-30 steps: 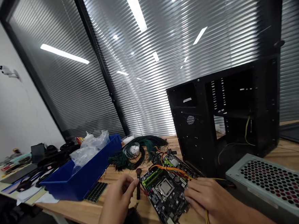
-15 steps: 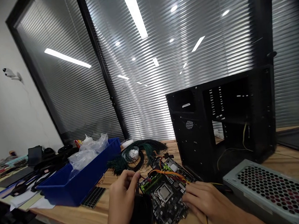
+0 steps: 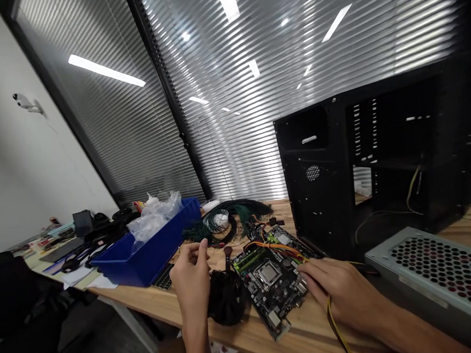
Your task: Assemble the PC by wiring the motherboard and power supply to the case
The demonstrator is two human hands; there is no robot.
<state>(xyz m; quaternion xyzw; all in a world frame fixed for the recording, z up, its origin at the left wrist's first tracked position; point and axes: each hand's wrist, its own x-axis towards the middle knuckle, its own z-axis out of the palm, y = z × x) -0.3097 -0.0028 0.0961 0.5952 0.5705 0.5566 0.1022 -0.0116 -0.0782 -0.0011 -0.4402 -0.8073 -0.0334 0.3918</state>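
A black motherboard [image 3: 282, 297] with a bare processor socket and green memory slots lies on the wooden table. Orange and yellow cables [image 3: 280, 246] run across its far side. My right hand [image 3: 334, 282] is closed at the board's right edge, fingers against the ports; a yellow-and-black cable [image 3: 334, 325] hangs beneath it. To the left of the board, my left hand [image 3: 191, 279] is raised with thumb and index finger close together; whatever they pinch is too small to make out. Between hand and board sit a black round fan [image 3: 227, 301] and a brown-tipped, brush-like thing [image 3: 227, 251].
A black computer case [image 3: 319, 213] stands open at the back right, a grey power supply [image 3: 436, 281] in front of it. On the left is a blue bin [image 3: 144, 261] with clear plastic bags [image 3: 154, 222]. Dark green wire bundles [image 3: 238, 213] lie behind the board.
My left hand has moved left, away from the memory slots, uncovering the fan and the brush-like thing. My right hand stays at the board's edge. The view has shifted.
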